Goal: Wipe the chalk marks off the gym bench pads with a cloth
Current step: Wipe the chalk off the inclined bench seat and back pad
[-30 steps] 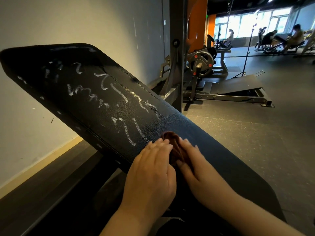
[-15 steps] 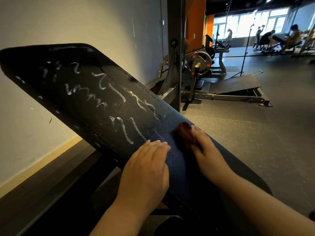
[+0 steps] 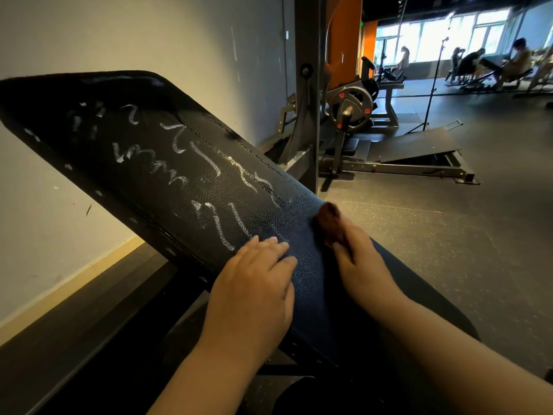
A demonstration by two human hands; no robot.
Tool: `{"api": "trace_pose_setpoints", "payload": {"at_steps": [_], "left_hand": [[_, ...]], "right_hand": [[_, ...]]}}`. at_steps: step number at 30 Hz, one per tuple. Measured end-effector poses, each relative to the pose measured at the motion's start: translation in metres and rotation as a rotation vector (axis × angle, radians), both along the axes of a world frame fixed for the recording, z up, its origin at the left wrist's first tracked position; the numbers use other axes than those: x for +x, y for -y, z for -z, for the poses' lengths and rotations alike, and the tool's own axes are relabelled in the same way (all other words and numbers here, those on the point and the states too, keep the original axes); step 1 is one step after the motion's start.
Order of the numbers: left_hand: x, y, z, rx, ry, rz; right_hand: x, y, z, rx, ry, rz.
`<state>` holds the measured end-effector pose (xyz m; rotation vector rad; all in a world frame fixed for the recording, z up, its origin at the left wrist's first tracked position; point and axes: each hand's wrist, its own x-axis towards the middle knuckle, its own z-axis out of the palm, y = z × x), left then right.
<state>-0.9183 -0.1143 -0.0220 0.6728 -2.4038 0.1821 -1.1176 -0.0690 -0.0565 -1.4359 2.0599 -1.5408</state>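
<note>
Across the middle of my view, the big black tilted leather bench pad [image 3: 311, 289] sloped up to the left. White chalk marks [image 3: 206, 161] covered its upper part. My left hand [image 3: 251, 295] lay flat on the pad, fingers straight. My right hand [image 3: 362, 265] gripped a small brown bunched cloth [image 3: 330, 221] at the pad's right edge.

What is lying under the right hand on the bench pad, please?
A bunched brown cloth sticks out beyond the right hand, against the black bench pad. The rest of it, and the pad beneath, is covered.
</note>
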Motion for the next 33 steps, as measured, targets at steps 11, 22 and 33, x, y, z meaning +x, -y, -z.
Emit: {"api": "trace_pose_setpoints", "payload": {"at_steps": [11,22,33], "left_hand": [[0.016,0.010,-0.011,-0.025,0.036,0.019],[0.017,0.008,-0.002,-0.046,-0.063,0.013],[0.014,0.003,0.005,-0.010,-0.102,0.009]], "right_hand": [[-0.008,0.006,-0.008,0.037,-0.011,-0.081],[-0.018,0.017,-0.014,0.045,-0.152,-0.182],[-0.021,0.039,-0.032,0.058,-0.274,-0.254]]}}
